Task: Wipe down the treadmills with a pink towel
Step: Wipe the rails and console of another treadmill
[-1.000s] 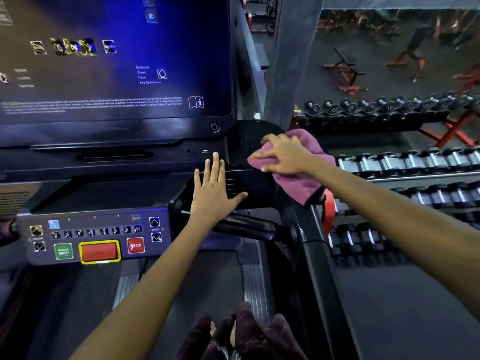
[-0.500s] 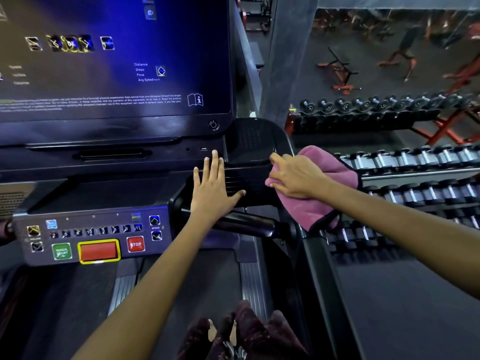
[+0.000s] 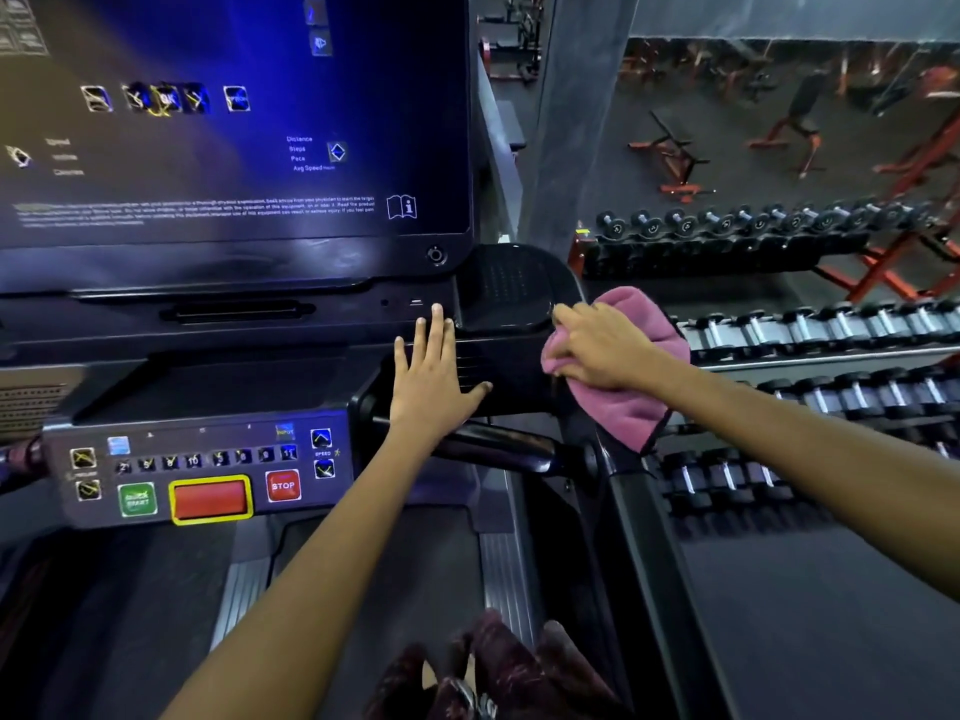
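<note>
I stand on a black treadmill with a big lit screen and a button panel below it. My right hand presses a pink towel against the right outer side of the console, beside the round black tray. Part of the towel hangs down below my hand. My left hand lies flat, fingers spread, on the black vented console surface just left of the towel, holding nothing.
Racks of dumbbells run along the right, close beside the treadmill's side rail. A grey pillar rises behind the console. Red benches stand on the gym floor beyond. The treadmill belt is below my arms.
My right hand has slid the towel from the top of the round tray down and right onto the console's side. My left hand has stayed flat in place.
</note>
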`<state>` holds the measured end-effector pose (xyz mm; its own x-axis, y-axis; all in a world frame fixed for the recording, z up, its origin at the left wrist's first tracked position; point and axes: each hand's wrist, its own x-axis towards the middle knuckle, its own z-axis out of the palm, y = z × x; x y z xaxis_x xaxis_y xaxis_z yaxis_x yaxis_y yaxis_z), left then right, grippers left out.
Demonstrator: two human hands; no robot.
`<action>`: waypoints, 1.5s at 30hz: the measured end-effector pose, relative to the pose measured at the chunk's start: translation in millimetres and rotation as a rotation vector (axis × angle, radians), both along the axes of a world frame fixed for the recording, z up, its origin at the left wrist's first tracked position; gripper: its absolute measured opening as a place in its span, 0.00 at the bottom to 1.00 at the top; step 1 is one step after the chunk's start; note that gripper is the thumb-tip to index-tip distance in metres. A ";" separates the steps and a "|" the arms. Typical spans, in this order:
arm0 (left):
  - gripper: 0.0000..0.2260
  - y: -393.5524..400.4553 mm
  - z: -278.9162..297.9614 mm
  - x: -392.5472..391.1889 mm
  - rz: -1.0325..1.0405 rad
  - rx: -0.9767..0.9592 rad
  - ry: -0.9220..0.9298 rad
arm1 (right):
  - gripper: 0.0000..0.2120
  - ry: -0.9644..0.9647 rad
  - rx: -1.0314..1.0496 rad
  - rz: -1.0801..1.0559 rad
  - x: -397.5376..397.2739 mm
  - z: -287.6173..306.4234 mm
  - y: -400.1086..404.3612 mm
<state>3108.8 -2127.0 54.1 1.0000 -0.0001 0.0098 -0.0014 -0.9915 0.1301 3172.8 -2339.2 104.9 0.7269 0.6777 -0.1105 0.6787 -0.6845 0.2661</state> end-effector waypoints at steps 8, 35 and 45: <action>0.40 0.3 -0.1 -0.9 0.001 0.006 0.005 | 0.15 0.024 -0.167 0.085 -15.9 -0.4 -1.7; 0.35 23.0 23.7 -44.4 0.261 0.129 -0.016 | 0.18 -0.456 0.230 0.398 13.5 -42.5 57.8; 0.36 27.4 16.3 -57.9 0.271 0.236 -0.009 | 0.18 -0.393 0.268 0.358 9.6 -45.4 64.7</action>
